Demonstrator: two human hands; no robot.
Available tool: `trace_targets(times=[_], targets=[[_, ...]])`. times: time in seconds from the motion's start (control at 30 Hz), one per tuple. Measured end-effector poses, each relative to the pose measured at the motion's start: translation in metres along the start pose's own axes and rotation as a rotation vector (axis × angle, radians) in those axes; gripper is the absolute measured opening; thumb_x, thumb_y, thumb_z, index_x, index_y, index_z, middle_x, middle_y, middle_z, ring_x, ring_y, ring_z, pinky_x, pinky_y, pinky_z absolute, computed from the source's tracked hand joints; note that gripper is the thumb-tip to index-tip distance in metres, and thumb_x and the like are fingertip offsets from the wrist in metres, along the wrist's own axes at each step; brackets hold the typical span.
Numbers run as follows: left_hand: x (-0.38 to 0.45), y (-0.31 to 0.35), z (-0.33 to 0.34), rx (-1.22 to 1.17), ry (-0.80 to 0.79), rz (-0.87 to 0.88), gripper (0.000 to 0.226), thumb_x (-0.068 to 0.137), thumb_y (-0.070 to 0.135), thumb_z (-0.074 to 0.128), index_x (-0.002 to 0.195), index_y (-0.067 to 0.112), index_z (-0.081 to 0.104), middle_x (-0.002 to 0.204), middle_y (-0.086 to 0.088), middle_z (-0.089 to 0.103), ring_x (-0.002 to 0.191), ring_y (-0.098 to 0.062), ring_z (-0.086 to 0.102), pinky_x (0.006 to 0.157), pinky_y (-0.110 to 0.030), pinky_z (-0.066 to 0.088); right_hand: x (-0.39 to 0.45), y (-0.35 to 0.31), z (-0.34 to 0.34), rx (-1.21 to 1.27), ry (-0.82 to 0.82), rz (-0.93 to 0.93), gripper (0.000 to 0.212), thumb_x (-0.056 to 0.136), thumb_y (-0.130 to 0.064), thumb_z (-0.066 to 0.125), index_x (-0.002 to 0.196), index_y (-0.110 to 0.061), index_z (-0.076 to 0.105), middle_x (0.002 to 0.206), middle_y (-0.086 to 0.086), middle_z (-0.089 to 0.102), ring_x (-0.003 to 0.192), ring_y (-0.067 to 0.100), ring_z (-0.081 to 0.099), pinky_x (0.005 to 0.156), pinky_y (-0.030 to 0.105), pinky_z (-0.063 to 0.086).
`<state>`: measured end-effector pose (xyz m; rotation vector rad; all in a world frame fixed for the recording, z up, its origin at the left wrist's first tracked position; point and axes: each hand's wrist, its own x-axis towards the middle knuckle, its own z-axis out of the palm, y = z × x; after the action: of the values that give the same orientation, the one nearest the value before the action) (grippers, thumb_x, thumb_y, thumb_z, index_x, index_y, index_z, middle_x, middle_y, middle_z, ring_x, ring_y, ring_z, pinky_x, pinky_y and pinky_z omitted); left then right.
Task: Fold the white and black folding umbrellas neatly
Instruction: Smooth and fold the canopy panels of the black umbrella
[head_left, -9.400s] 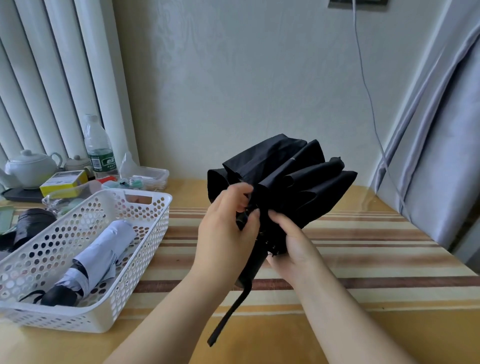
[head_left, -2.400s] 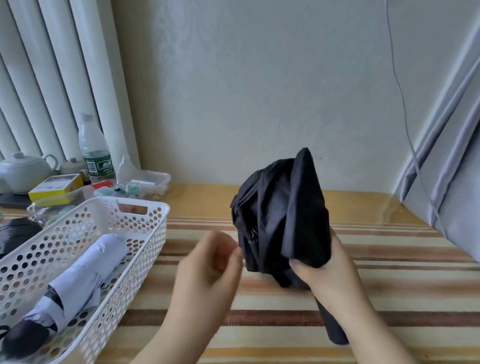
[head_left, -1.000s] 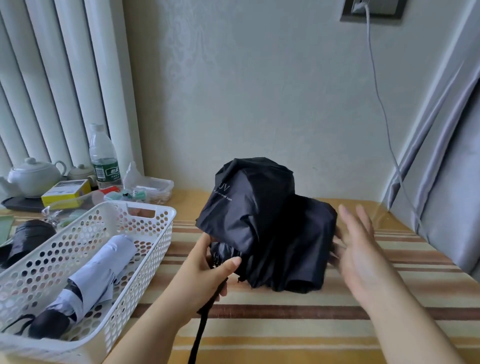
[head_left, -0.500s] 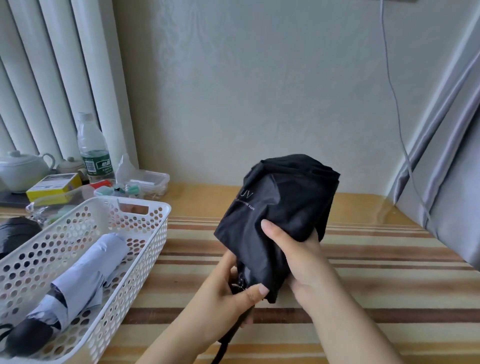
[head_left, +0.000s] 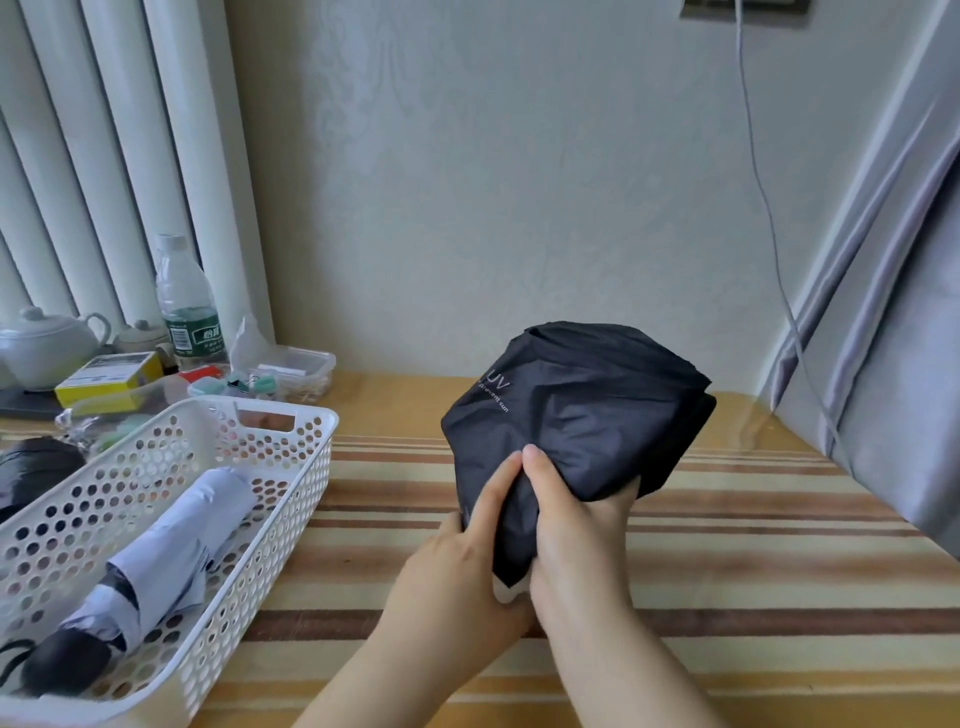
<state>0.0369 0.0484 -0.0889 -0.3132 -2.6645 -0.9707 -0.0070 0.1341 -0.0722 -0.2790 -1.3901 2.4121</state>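
Black nylon fills both my palms: the black umbrella (head_left: 576, 431) stands with its long axis running from my wrists up toward one o'clock, canopy end away from me, bunched loosely. My left hand (head_left: 457, 561) is clamped around its lower left side, and my right hand (head_left: 576, 535) is wrapped around the right side, thumb pressed into the fabric; both are equally near. I judge the loose folds still need wrapping tight around the shaft. The white umbrella (head_left: 171, 540) lies already rolled in the white basket (head_left: 306, 467) at nine o'clock, well apart. Beneath is a striped tablecloth (head_left: 753, 571), a pale wall (head_left: 519, 182) at twelve and a grey curtain (head_left: 893, 312) at two.
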Motion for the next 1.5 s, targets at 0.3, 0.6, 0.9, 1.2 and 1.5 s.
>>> trace_targets(times=[0.3,0.6,0.9,1.2,1.5], targets=[[0.020,-0.013,-0.006,-0.250,0.093,-0.014,0.089,0.063,0.044,0.076,0.114,0.083,0.015,0.096,0.021,0.069,0.091,-0.008,0.066,0.078,-0.027,0.052,0.000,-0.022,-0.010,-0.084,-0.278,0.104,0.086,0.066,-0.022,0.085,0.136,-0.033,0.036,0.116,-0.003,0.067,0.101,0.014,0.067,0.081,0.030,0.056],[0.027,-0.042,-0.019,-0.739,0.054,-0.100,0.076,0.057,0.012,0.077,0.123,0.041,0.053,0.101,0.022,0.070,0.092,0.007,0.063,0.075,-0.015,0.049,0.028,-0.102,-0.065,-0.911,-0.280,-0.739,0.049,0.080,-0.058,0.049,0.127,-0.050,0.039,0.124,-0.025,0.047,0.120,-0.004,0.044,0.099,0.015,0.035],[0.030,-0.054,-0.026,-1.044,-0.151,-0.161,0.059,0.050,0.011,0.082,0.106,0.022,0.066,0.064,-0.023,0.057,0.048,-0.027,0.048,0.045,-0.028,0.042,0.032,-0.120,-0.052,-1.014,-0.458,-0.810,0.024,0.091,-0.050,0.044,0.081,-0.030,0.051,0.060,-0.010,0.054,0.051,0.004,0.048,0.048,0.012,0.034],[0.028,-0.052,-0.014,-1.198,-0.273,-0.204,0.059,0.045,0.015,0.080,0.101,0.005,0.063,0.080,-0.023,0.056,0.064,-0.030,0.041,0.050,-0.026,0.041,0.039,-0.154,-0.032,-1.182,-0.330,-0.446,0.064,0.052,-0.082,0.052,0.091,-0.032,0.056,0.098,-0.017,0.057,0.094,-0.001,0.055,0.079,0.022,0.044],[0.028,-0.044,-0.015,-1.109,-0.404,-0.152,0.066,0.055,0.010,0.084,0.113,0.004,0.055,0.067,-0.020,0.059,0.044,-0.023,0.047,0.046,-0.027,0.041,0.044,-0.151,-0.007,-1.134,-0.741,-0.214,0.015,0.090,-0.028,0.058,0.094,-0.033,0.071,0.088,-0.016,0.072,0.086,0.002,0.067,0.091,0.033,0.052]])
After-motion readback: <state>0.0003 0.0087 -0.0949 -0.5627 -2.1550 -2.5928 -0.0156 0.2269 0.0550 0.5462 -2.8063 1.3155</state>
